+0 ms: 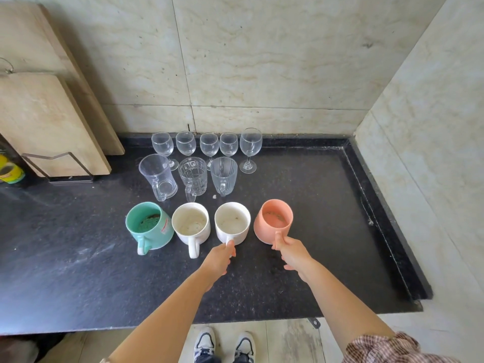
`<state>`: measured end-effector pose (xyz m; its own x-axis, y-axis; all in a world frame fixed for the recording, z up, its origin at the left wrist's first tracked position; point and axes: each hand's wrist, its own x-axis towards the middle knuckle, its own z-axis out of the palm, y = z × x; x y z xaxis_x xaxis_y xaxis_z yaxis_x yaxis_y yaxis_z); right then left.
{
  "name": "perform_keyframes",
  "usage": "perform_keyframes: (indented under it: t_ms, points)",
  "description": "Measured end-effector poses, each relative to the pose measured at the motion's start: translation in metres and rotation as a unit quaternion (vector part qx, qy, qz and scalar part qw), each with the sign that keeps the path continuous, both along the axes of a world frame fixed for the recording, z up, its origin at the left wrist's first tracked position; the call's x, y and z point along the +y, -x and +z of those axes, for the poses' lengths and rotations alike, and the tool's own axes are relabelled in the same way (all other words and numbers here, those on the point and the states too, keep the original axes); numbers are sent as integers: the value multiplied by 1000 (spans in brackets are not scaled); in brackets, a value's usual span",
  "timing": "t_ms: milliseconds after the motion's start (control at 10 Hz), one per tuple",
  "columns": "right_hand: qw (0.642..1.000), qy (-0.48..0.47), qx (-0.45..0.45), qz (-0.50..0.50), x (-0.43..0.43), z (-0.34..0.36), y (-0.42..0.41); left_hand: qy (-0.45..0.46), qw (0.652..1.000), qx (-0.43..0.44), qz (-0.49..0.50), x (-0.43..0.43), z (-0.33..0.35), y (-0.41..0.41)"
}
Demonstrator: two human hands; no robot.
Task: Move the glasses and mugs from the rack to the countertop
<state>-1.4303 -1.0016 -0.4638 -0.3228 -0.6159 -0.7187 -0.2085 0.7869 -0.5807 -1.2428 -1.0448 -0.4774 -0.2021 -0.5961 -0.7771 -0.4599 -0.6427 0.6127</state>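
On the black countertop point(314, 195) stand three rows of drinkware. Several wine glasses point(207, 144) line the back wall. Three clear glass mugs point(192, 176) form the middle row. In the front row are a green mug point(149, 226), a white mug point(190, 223), a second white mug point(232, 221) and an orange mug point(273, 221). My left hand point(218, 258) grips the handle of the second white mug. My right hand point(292, 254) pinches the orange mug's handle. Both mugs stand upright on the counter. No rack is in view.
Two wooden cutting boards point(49, 121) lean in a metal holder point(56, 166) at the left. A yellow-green container point(10, 171) sits at the far left. Tiled walls close the back and right. The counter's front edge point(235, 320) lies above my shoes.
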Motion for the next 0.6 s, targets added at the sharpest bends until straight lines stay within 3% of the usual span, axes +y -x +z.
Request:
perform_keyframes:
  t_ms: [300,400,500,600]
  points:
    - [998,-29,17,-44,-4,-1,-2,19,993,-86,-73,-3,4,5]
    - [996,4,1,-94,-3,21,-28,54,994,-80,-40,-4,30,-24]
    - [989,-3,44,-144,-8,25,-30,44,995,-79,-47,-6,37,-24]
    - [978,18,68,-196,-12,31,-30,118,991,-38,-52,-7,40,-37]
